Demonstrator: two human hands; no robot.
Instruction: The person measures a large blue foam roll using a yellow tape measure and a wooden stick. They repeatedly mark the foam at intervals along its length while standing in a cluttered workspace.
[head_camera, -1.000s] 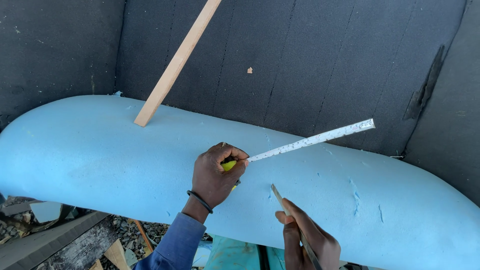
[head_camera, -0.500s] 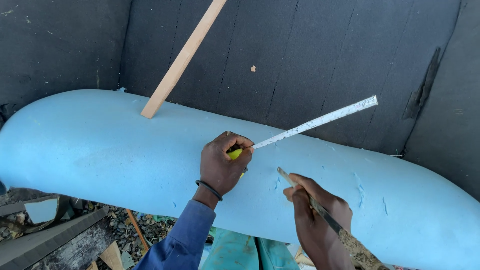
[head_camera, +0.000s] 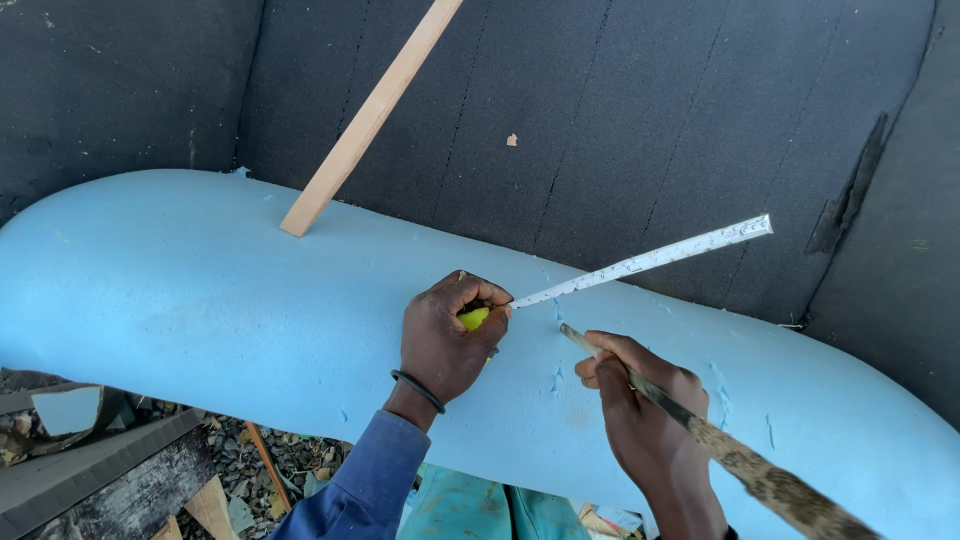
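The left hand (head_camera: 445, 340) is clenching a yellow tape case (head_camera: 473, 318) on the blue foam (head_camera: 180, 290) — its blade (head_camera: 645, 262) is reaching up-right. The right hand (head_camera: 640, 410) is gripping a stick (head_camera: 720, 450), tip touching the foam — just beside the case.

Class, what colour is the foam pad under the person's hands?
Light blue foam pad, seen in the head view.

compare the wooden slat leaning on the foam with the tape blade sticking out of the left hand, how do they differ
The wooden slat is broad, pale tan wood; the tape blade is thin, narrow and whitish with fine markings.
The slat stands steeply, its lower end resting on the blue foam; the blade lies almost level, only slightly raised.
No hand touches the slat; the blade runs out from the yellow tape case in the left hand.
Both are long, straight and slant up to the right.
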